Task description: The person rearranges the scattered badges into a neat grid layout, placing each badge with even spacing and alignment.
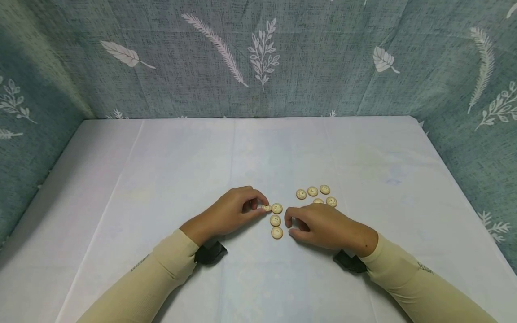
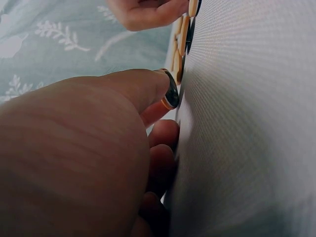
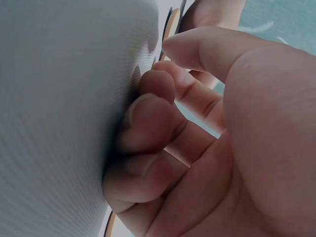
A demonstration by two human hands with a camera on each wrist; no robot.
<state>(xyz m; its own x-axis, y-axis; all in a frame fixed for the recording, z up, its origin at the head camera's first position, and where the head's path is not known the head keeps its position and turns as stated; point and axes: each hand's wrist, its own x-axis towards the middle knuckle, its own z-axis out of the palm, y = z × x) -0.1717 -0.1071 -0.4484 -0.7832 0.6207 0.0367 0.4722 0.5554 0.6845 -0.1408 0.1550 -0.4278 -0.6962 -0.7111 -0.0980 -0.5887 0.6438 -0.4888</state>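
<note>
Between its thumb and index finger, my left hand (image 1: 236,207) pinches a small round cream button-like disc (image 1: 266,208). The left wrist view shows this disc (image 2: 171,93) tilted on edge, its dark underside outward. Right beside it lies the top disc (image 1: 277,208) of a short column, with a middle disc (image 1: 275,220) and a bottom disc (image 1: 277,233) below. To the right of the column, my right hand (image 1: 323,225) rests low over the table, fingers loosely bent. A gap shows between its thumb and index finger, with nothing held there.
Beyond the right hand lie several more discs, among them one at the left (image 1: 301,194) and one at the far end (image 1: 325,189); the hand partly covers another (image 1: 318,201). A white cloth covers the table (image 1: 181,157). Green leaf-patterned fabric (image 1: 315,63) surrounds its back and sides.
</note>
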